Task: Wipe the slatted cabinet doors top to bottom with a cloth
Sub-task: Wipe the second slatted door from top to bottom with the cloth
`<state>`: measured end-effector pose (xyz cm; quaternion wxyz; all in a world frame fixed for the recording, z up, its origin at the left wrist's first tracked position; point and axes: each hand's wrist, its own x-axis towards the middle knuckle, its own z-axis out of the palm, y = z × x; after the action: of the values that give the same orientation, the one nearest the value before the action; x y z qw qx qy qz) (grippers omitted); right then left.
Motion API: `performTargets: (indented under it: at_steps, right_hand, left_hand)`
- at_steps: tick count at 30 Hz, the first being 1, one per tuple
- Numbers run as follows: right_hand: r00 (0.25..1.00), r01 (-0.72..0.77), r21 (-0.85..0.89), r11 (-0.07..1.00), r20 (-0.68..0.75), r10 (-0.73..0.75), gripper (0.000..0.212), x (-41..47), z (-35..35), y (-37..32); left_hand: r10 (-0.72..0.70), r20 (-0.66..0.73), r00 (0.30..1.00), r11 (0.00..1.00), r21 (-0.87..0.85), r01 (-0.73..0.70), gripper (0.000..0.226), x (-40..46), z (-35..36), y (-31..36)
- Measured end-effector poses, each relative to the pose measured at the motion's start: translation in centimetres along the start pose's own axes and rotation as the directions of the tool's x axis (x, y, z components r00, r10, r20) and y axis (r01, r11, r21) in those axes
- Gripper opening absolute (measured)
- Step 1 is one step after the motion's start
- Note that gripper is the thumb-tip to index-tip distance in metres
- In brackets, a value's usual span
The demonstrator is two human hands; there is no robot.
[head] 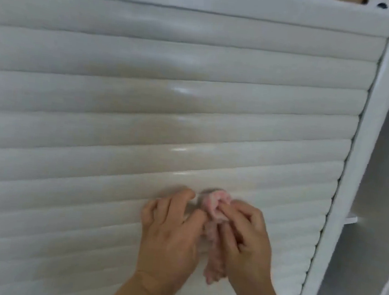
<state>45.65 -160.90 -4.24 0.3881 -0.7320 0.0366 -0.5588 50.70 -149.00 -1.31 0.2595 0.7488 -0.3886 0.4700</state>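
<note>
Currently, from the head view, we find both hands low on the slatted cabinet door (144, 108), with the pink cloth (215, 212) bunched between them against a slat. Our right hand (249, 237) pinches the cloth's upper wad; its tail hangs down between the wrists. Our left hand (171, 224) rests with curled fingers on the slats, just beside the cloth; whether it grips any of it we cannot tell. We judge the cloth soft, light and limp, best held bunched at its middle. The white frame post (355, 164) stands to the right.
</note>
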Motion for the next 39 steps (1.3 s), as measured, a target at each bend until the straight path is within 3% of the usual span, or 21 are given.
performTargets:
  at_steps: [4,9,11,13,14,16,18,22,24,29,32,33,36,39]
  right_hand:
    - [0.917,-0.331,0.096,0.939,-0.201,0.344,0.028,6.7,-1.8,-5.1]
    - [0.722,-0.473,0.316,0.823,-0.396,0.567,0.028,15.8,-2.5,-12.3]
    - [0.719,-0.563,0.366,0.741,-0.226,0.657,0.014,18.6,-1.7,-15.9]
    - [0.738,-0.663,0.298,0.687,0.104,0.667,0.023,19.4,-0.6,-19.8]
    - [0.732,-0.679,0.183,0.711,0.238,0.638,0.02,19.6,-0.5,-21.8]
    - [0.679,-0.718,0.146,0.681,0.364,0.638,0.009,20.4,-0.7,-25.4]
    - [0.606,-0.794,0.251,0.553,0.386,0.696,0.015,22.0,-1.4,-28.9]
    - [0.529,-0.834,0.461,0.304,0.509,0.679,0.022,24.7,-1.9,-35.4]
    - [0.522,-0.836,0.487,0.252,0.567,0.637,0.024,25.1,-1.5,-39.3]
    - [0.492,-0.851,0.488,0.195,0.609,0.622,0.026,24.2,0.9,-46.1]
    - [0.472,-0.872,0.448,0.198,0.66,0.585,0.025,22.9,2.3,-48.8]
    - [0.466,-0.878,0.434,0.203,0.678,0.569,0.025,22.4,2.8,-49.7]
    - [0.477,-0.877,0.412,0.246,0.698,0.534,0.024,21.1,3.8,-51.6]
    - [0.465,-0.884,0.365,0.292,0.746,0.476,0.024,19.9,4.4,-53.5]
  left_hand:
    - [0.023,0.03,0.999,0.999,-0.049,-0.022,0.021,5.3,-3.1,0.0]
    - [-0.115,0.207,0.972,0.989,-0.072,0.132,0.03,12.9,-8.5,1.5]
    - [-0.204,0.357,0.911,0.966,-0.076,0.246,0.033,16.5,-11.2,2.0]
    - [-0.269,0.402,0.875,0.934,-0.112,0.339,0.026,19.3,-13.2,2.2]
    - [-0.337,0.406,0.85,0.891,-0.156,0.427,0.018,20.5,-14.4,2.2]
    - [-0.482,0.437,0.759,0.757,-0.228,0.612,0.013,23.8,-17.8,2.1]
    - [-0.551,0.499,0.668,0.619,-0.292,0.729,0.01,26.6,-21.7,2.0]
    - [-0.581,0.486,0.653,0.532,-0.38,0.756,0.026,31.1,-28.0,1.7]
    - [-0.57,0.51,0.645,0.521,-0.383,0.763,0.026,32.2,-31.5,0.8]
    - [-0.583,0.596,0.553,0.483,-0.293,0.825,0.056,32.6,-38.4,-2.2]
    - [-0.608,0.675,0.418,0.27,-0.319,0.908,0.065,32.4,-41.9,-3.4]
    - [-0.616,0.68,0.397,0.219,-0.336,0.916,0.064,32.1,-43.2,-3.9]
    - [-0.638,0.66,0.396,0.224,-0.333,0.916,0.047,31.1,-45.9,-4.3]
    - [-0.733,0.573,0.367,0.162,-0.376,0.912,0.036,29.8,-48.7,-4.0]
